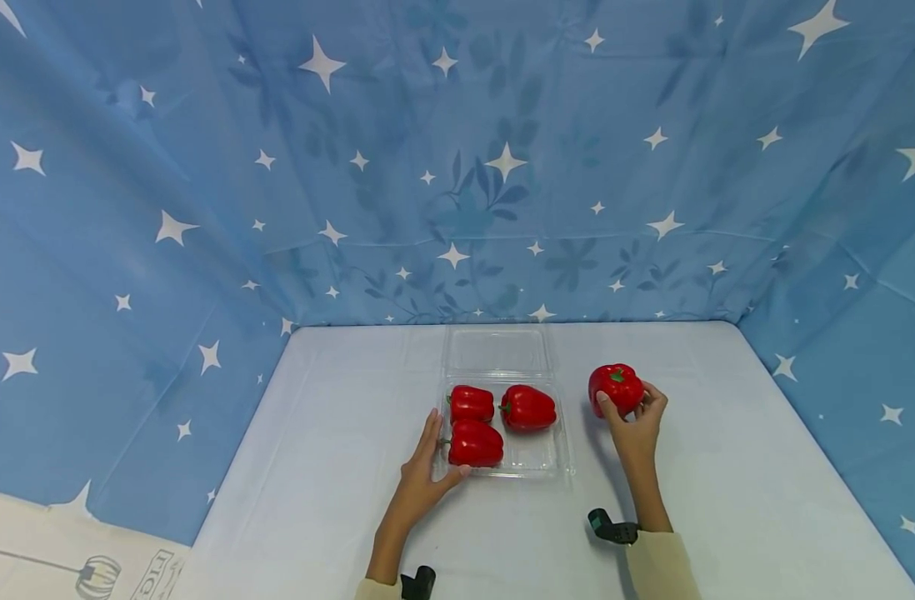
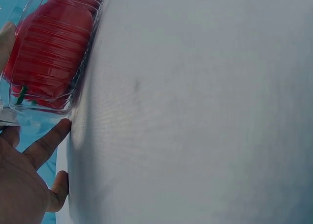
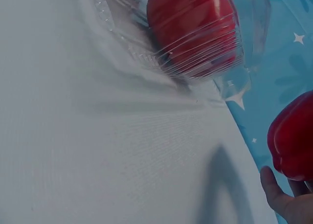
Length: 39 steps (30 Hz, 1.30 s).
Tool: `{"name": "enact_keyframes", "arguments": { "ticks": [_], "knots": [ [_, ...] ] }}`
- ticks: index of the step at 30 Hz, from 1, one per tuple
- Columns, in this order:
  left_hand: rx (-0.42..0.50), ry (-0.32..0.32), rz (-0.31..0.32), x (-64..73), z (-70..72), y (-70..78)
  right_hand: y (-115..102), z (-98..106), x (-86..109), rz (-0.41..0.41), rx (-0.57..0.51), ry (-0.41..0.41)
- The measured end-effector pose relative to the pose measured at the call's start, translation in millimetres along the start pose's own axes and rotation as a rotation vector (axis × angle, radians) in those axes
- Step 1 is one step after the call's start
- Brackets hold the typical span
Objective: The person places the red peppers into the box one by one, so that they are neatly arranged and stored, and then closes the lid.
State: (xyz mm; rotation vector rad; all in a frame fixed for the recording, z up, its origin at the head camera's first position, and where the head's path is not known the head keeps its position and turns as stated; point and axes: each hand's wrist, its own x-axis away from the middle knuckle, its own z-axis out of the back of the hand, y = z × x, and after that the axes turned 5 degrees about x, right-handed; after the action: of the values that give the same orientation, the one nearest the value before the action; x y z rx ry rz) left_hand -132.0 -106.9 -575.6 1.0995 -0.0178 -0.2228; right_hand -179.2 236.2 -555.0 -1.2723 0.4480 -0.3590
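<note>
A clear plastic clamshell box [image 1: 528, 463] sits on the table with its lid folded back. Inside lie three red bell peppers: one at the back left [image 1: 471, 403], one at the back right [image 1: 528, 408] and one at the front left [image 1: 476, 443]. My left hand [image 1: 420, 483] rests at the box's left front corner, fingers spread along the side and thumb at the front edge. To the right of the box, my right hand [image 1: 637, 425] grips another red bell pepper [image 1: 615, 388] between thumb and fingers, its green stem side facing up. The right wrist view shows that held pepper [image 3: 296, 141] at the edge.
The box's open lid [image 1: 497, 352] lies flat toward the table's back edge. A white cloth covers the table [image 1: 337, 417]. Blue star-patterned curtains [image 1: 457, 208] stand behind and on both sides. Each wrist carries a black camera, such as the right one [image 1: 613, 528].
</note>
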Motion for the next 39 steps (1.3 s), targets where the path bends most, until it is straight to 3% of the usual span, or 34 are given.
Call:
{"name": "enact_keyframes", "arguments": {
  "ticks": [5,13,19,28,39],
  "knots": [
    [-0.008,0.0,0.001,-0.3,0.2,0.2,-3.6,1.3,1.9,0.018,-0.038,-0.026],
    [-0.009,-0.005,0.0,-1.2,0.0,0.1,-10.5,0.2,5.4,0.117,-0.118,-0.059],
    [-0.002,-0.005,0.003,-0.6,0.4,0.9,-15.0,-1.5,8.7,0.115,-0.159,-0.09],
    [-0.001,-0.002,-0.004,-0.3,0.2,0.4,-24.5,-1.2,17.7,0.111,-0.168,-0.231],
    [-0.006,-0.006,-0.007,-1.8,-0.4,-1.4,-31.0,-5.4,25.9,0.285,-0.1,-0.399]
  ]
}}
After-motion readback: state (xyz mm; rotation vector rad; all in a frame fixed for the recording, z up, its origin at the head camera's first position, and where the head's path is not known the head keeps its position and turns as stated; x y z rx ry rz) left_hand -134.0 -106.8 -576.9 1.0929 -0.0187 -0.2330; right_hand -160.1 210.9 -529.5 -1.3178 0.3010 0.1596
